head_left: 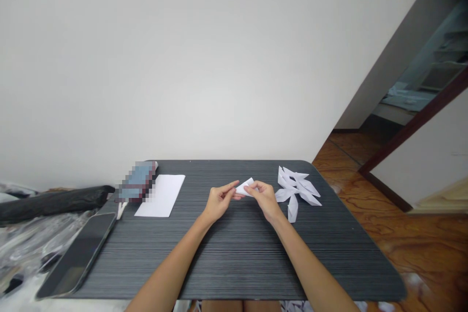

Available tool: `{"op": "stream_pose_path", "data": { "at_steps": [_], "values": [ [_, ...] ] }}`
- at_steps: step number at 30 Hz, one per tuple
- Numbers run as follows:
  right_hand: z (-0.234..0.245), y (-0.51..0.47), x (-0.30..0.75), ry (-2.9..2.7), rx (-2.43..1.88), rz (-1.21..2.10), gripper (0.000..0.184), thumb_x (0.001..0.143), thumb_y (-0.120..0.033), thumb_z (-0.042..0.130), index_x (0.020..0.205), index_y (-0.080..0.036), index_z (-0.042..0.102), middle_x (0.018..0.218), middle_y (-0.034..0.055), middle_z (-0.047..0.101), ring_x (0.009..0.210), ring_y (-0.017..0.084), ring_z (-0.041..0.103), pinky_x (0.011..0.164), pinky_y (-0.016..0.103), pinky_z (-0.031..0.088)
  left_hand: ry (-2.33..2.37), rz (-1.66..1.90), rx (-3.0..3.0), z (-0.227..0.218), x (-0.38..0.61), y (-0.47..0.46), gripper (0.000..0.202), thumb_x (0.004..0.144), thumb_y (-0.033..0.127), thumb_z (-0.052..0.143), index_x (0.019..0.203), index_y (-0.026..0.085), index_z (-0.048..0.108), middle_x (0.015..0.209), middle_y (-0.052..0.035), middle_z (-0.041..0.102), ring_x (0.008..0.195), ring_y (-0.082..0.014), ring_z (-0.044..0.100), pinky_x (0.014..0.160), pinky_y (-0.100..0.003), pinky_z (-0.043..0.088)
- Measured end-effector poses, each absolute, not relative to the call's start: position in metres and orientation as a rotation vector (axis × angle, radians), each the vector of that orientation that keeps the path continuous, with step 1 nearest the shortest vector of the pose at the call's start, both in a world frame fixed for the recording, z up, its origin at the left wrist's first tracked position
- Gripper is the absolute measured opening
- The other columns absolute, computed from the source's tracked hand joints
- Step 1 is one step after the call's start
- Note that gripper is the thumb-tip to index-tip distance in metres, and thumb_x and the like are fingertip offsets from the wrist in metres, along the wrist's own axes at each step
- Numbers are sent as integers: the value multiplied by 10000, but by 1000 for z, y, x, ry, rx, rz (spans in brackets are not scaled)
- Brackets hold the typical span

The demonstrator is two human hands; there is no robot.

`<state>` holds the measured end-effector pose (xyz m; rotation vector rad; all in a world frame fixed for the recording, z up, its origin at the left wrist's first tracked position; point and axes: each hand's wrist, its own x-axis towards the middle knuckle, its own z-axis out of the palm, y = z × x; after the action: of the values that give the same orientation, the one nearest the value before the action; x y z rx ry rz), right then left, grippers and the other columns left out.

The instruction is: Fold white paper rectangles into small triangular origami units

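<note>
A small folded piece of white paper (pixel 245 186) is held between my two hands, a little above the middle of the dark table. My left hand (pixel 220 200) pinches its left end between thumb and fingers, with the index finger stretched along it. On the other end, my right hand (pixel 263 198) grips the paper with the thumb pressed on top. Just right of my right hand lies a loose cluster of folded white paper pieces (pixel 298 187), pointed in shape and overlapping one another.
White paper sheets (pixel 161 196) lie on the left of the dark striped table (pixel 234 253), beside a blurred blue and red item (pixel 138 181). A phone (pixel 80 251) rests at the left edge. A black roll (pixel 54 203) and clear plastic wrapping (pixel 32 243) sit beyond it. A wall stands behind.
</note>
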<state>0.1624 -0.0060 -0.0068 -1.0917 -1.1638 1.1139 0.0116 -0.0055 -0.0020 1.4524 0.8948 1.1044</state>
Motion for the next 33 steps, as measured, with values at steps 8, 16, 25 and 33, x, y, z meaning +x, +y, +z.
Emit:
{"op": "stream_pose_path", "data": {
  "at_steps": [8,16,25,33],
  "values": [
    [-14,-6,159,-1189,-1085,1027,265,621,-343,627,528,-167,453,579,-19,517,561,102,463,567,234,372,912,1118,1365,-5,17,-6,473,718,319,558,1097,42,511,736,-103,679,684,-204,645,700,-345,518],
    [-16,-2,157,-1148,-1050,1111,397,562,-293,661,921,-202,518,823,18,532,623,128,510,477,218,409,999,1167,1314,-13,17,-2,462,682,321,591,1075,82,539,736,-73,679,669,-187,645,698,-321,519],
    [-18,-2,156,-1186,-1027,1011,546,567,-226,650,1075,-225,449,886,16,524,748,145,541,705,279,446,961,1087,1164,-14,15,3,530,650,268,641,1099,23,503,691,-100,675,628,-197,645,667,-322,523],
    [-13,-5,163,-1282,-999,1321,653,598,-202,625,1189,-226,350,734,-8,580,597,133,573,587,269,463,972,1045,1171,-18,13,4,412,720,217,547,1102,65,514,692,-57,678,610,-173,645,664,-311,525]
  ]
}}
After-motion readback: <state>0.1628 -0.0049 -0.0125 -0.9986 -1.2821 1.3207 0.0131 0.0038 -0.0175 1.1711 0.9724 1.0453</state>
